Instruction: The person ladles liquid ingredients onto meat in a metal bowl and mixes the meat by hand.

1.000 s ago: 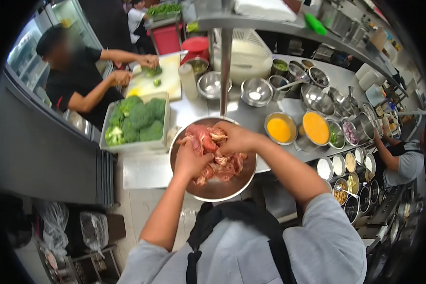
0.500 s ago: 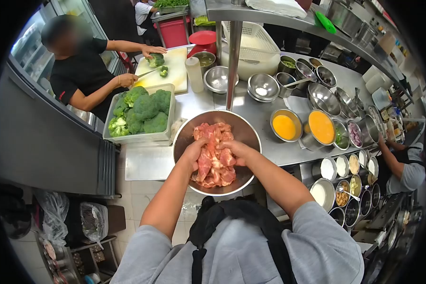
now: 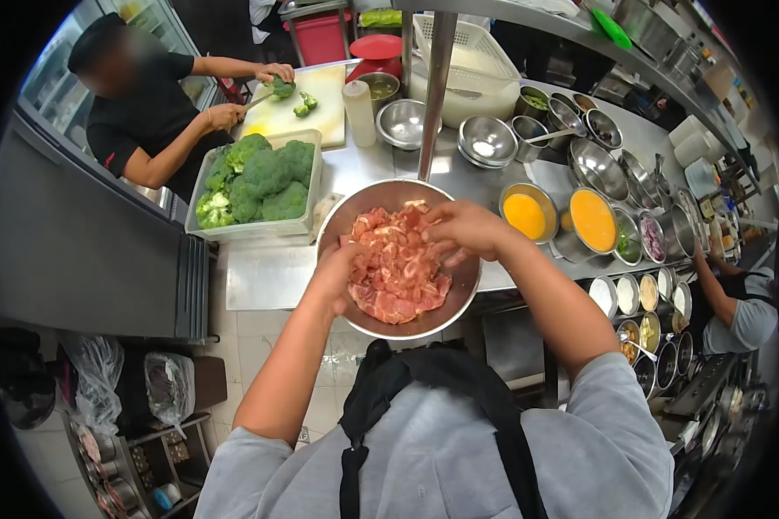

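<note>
A wide steel bowl (image 3: 327, 227) in front of me holds a heap of raw meat pieces (image 3: 398, 298), pink with pale fat. My left hand (image 3: 337, 275) is at the left side of the heap, curled around meat, its fingertips partly hidden among the pieces. Over the right side of the bowl, my right hand (image 3: 469, 230) has its fingers bent and apart, just above or touching the meat, with nothing visibly held.
Left of the bowl stands a plastic tub (image 3: 313, 212) of broccoli (image 3: 264, 186). A co-worker (image 3: 138, 104) cuts broccoli on a board (image 3: 325, 82). At right are containers of orange liquid (image 3: 593, 221) and several steel bowls (image 3: 489, 140). A metal post (image 3: 437, 95) rises behind the bowl.
My right hand has lifted off the meat and moved up and right, fingers apart. My left hand has moved slightly left. The meat has shifted and spread within the bowl.
</note>
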A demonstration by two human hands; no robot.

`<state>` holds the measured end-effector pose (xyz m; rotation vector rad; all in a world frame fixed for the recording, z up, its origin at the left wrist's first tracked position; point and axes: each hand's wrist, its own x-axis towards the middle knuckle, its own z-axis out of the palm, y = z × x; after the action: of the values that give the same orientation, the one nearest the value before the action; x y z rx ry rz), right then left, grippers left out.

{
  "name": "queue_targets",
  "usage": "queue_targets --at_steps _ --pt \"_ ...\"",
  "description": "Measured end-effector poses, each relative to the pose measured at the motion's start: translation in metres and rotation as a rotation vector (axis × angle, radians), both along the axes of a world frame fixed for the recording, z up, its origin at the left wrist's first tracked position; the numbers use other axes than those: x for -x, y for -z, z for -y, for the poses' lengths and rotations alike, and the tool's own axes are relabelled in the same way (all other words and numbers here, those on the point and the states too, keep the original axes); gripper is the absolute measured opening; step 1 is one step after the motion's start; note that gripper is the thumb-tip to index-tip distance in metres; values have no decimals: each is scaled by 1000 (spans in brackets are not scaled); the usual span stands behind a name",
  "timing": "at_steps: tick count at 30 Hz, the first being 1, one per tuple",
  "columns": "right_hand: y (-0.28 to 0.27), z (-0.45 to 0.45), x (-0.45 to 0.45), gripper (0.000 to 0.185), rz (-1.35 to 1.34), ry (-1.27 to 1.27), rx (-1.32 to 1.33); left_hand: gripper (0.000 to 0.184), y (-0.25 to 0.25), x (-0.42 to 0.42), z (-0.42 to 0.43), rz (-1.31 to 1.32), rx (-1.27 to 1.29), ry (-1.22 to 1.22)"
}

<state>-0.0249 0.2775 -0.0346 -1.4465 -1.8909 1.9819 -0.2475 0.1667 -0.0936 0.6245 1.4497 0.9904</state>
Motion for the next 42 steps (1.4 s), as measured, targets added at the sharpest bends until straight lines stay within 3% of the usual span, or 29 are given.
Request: queue_targets --at_steps 1,3,4,6,10,12,13,14,16,17,19,20,21,22,24,25,26,28,33,35,39,41,42 --pt "12 1 -2 55 51 99 69 45 1 -7 4 268 156 -99" --pt "68 7 0 65 248 325 217 49 -8 -28 7 453 430 -188" --pt "84 17 6 65 247 326 217 49 16 -40 3 452 430 -186" --pt "103 38 19 43 -229 390 772 51 83 -53 -6 758 304 -83" --pt "116 41 12 43 -418 387 686 43 74 -51 4 807 213 -90" --pt "97 38 5 40 -507 286 610 38 46 -36 12 556 72 19" --pt "79 38 10 38 -507 331 594 44 21 -34 12 388 8 24" --pt "69 35 14 38 -506 330 592 44 9 -29 8 389 5 24" --pt "55 28 19 40 -493 294 195 43 -7 -17 0 -20 -12 141" --pt "49 16 17 37 -296 217 61 43 -11 -13 -2 -20 -21 135" --pt "34 11 18 38 -320 165 -33 32 -18 -6 -6 -96 -117 212" --pt "26 10 16 38 -339 121 -114 32 -15 -5 -7 -96 -120 211" --pt "16 1 13 47 -112 23 -186 27 -14 -6 -9 71 -158 109" --pt "12 -1 12 47 -110 21 -195 24 -13 -7 -11 238 -200 7" --pt "11 1 10 54 150 -196 -459 25 -17 -12 -10 306 -215 -22" --pt "22 4 9 52 124 -227 -641 26 -21 -15 -10 373 -227 -50" --pt "28 5 12 52 124 -227 -642 26 -20 -18 -12 373 -229 -50" --pt "33 10 22 46 -589 6 45 26 -13 -25 -17 282 -345 51" --pt "37 10 34 35 -513 136 -143 26 -3 -37 -16 209 -299 -67" --pt "33 8 32 27 -368 279 -187 31 6 -42 -11 -161 -573 36" --pt "32 14 26 25 -572 306 -49 40 6 -39 -9 -69 -516 86" --pt "49 8 22 25 -353 212 -196 35 11 -35 -9 227 -473 40" --pt "46 9 22 25 -353 209 -195 35 17 -30 -9 226 -472 38"
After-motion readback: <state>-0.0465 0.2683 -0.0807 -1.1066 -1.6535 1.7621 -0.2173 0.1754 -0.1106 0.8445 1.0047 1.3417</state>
